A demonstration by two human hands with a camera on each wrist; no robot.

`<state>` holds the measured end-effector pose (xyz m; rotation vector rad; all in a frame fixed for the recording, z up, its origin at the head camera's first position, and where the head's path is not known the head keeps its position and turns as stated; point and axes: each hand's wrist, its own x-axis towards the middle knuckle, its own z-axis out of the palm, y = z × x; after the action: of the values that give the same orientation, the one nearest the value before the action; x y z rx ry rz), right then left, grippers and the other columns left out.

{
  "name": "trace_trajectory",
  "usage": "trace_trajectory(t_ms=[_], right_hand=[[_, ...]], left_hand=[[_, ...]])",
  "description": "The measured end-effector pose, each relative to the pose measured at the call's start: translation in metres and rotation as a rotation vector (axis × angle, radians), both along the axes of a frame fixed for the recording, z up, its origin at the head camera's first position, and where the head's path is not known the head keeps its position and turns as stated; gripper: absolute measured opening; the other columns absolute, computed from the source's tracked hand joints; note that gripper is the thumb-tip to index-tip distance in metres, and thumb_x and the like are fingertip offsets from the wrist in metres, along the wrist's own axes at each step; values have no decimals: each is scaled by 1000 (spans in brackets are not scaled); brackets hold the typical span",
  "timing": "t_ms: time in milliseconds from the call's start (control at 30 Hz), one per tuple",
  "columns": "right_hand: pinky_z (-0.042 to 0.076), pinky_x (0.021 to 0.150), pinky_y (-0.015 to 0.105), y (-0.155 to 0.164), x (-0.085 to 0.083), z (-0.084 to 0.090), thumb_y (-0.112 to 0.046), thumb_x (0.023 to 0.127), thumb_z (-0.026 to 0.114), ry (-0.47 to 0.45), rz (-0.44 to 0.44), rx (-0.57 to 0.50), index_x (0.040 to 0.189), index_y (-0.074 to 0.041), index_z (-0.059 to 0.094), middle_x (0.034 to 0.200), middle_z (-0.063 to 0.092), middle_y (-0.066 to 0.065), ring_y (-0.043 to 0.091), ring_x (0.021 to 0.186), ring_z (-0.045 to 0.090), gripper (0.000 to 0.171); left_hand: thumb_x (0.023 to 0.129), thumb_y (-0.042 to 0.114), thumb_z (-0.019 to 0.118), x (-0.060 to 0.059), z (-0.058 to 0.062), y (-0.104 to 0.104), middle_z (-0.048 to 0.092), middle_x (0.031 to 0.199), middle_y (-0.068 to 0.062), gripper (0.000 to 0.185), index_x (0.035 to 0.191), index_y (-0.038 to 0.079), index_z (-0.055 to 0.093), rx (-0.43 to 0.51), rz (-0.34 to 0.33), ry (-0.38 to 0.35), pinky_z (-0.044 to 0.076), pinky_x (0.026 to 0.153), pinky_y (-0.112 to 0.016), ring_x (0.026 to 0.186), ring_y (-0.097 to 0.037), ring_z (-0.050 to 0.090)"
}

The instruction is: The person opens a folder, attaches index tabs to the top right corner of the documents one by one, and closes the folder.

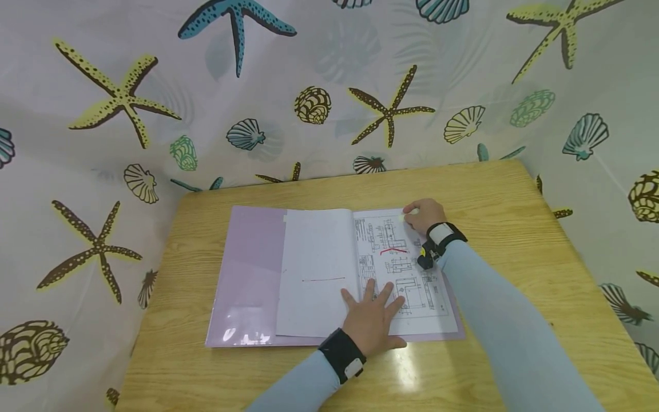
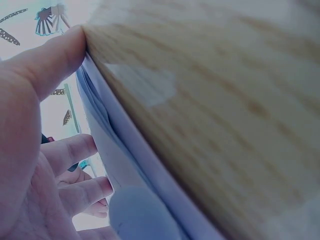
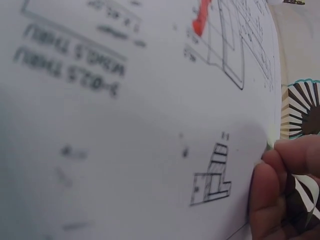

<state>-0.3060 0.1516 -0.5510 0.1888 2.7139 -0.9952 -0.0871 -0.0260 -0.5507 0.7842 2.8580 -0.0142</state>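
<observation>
A lilac folder (image 1: 252, 274) lies spread on the table, holding white sheets. Its left sheet (image 1: 319, 246) is mostly blank with one thin line; the right sheet is a printed technical drawing (image 1: 396, 265) marked with a red stroke. My left hand (image 1: 373, 320) rests with fingers spread on the drawing's lower part, thumb by the folder's lower edge (image 2: 150, 155). At the drawing's upper right corner, my right hand (image 1: 426, 215) pinches the sheet's edge between thumb and curled fingers (image 3: 267, 190). A small pale yellow-green bit shows beside those fingertips.
The wooden table (image 1: 175, 320) extends around the folder on all sides. Behind it and at both sides hangs a white cloth (image 1: 278, 74) printed with starfish and shells. Black bands with small devices (image 1: 429, 254) are strapped to both wrists.
</observation>
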Motion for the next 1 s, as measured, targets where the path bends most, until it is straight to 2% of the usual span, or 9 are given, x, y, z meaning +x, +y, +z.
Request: trace_trajectory(t_ms=[133,267,400,767,1000], right_hand=[[41,71,35,-1,-1,1,-16,92,61,5,18,22,112,-8,70,119,60,17,30,95,53,23],[43,85,44,-2,-3,-1,-15,91,62,23,35,54,111,-8,71,129,57,18,32,105,51,22],[41,95,50,-2,-6,-6,-15,91,62,29,35,67,109,-9,71,132,55,17,33,110,51,21],[42,86,46,-1,-10,-9,-13,90,61,36,48,83,107,-10,72,130,57,17,32,103,51,21],[40,98,53,-4,-8,-5,-12,92,59,20,51,88,110,-10,71,135,53,18,35,115,49,22]], left_hand=[[69,81,58,0,-2,0,32,154,-1,92,146,35,41,-2,-1,-1,28,83,-81,139,-39,27],[69,81,57,0,-2,1,32,155,-1,91,146,36,41,-6,1,-3,29,83,-81,140,-39,27],[68,81,57,0,-3,0,32,155,-1,92,146,35,41,-6,-1,3,29,83,-81,140,-39,27],[69,81,57,0,-4,0,31,155,-1,91,146,35,40,0,-1,-3,27,84,-82,140,-39,26],[69,81,58,0,-4,-1,32,155,-1,91,146,35,41,4,1,-3,27,84,-81,140,-39,26]])
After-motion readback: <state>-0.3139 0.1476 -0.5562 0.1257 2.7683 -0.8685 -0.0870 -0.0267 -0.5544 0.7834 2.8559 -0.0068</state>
